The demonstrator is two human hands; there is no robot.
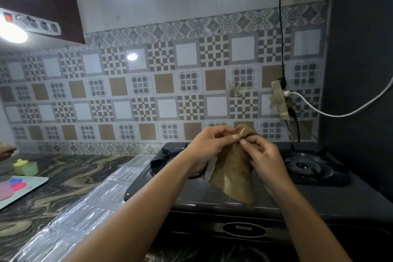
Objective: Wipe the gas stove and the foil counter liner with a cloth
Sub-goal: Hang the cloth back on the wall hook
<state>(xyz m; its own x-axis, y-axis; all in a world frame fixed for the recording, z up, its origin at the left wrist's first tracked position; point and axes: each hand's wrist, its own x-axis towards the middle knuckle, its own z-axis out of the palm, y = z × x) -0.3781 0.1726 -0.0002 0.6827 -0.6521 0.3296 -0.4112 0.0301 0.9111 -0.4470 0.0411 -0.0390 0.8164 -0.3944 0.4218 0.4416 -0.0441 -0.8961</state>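
Note:
A brown cloth (231, 176) hangs in the air above the black gas stove (319, 200). My left hand (209, 147) pinches its upper edge from the left, and my right hand (264, 155) pinches the same edge from the right. The cloth droops between them over the stove's middle. The right burner (306, 166) shows plainly; the left burner (168, 155) is partly hidden behind my left wrist. A shiny foil counter liner (91, 204) lies along the stove's left side on the marbled counter (53, 193).
A white cutting board (29, 187) with pink and blue items lies at the left edge, a pale green lidded cup (26, 167) behind it. Cables hang from a socket (280, 100) on the tiled wall behind the stove. A dark wall (361, 70) stands right.

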